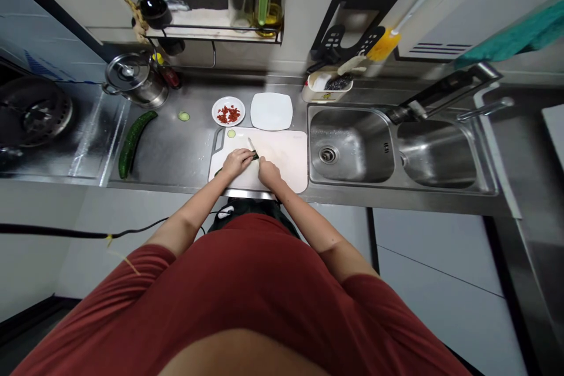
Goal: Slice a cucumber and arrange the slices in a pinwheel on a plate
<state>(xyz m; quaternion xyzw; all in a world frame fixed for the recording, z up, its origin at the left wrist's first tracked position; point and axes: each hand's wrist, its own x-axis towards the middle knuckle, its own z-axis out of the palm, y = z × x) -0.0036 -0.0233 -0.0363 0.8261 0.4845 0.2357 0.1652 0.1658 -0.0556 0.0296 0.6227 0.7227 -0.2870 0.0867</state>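
On the white cutting board [282, 158] my left hand [237, 163] is closed over a dark green cucumber [255, 155], which shows at the fingertips and is mostly hidden under the palm. My right hand [269, 174] grips a small knife [251, 144]; its handle is inside the fist. The blade points away from me and lies beside the end of the cucumber. A pale cucumber slice [231, 134] rests near the board's top left corner. Behind the board stand a white plate of chopped red pieces [228, 111] and a square white plate [271, 110].
A whole cucumber [133, 144] and another slice [184, 116] lie on the steel counter at left. Behind them stands a lidded steel pot [134, 79]. At right is a double sink [352, 173] with a faucet [445, 94]. A bottle rack [215, 35] hangs above.
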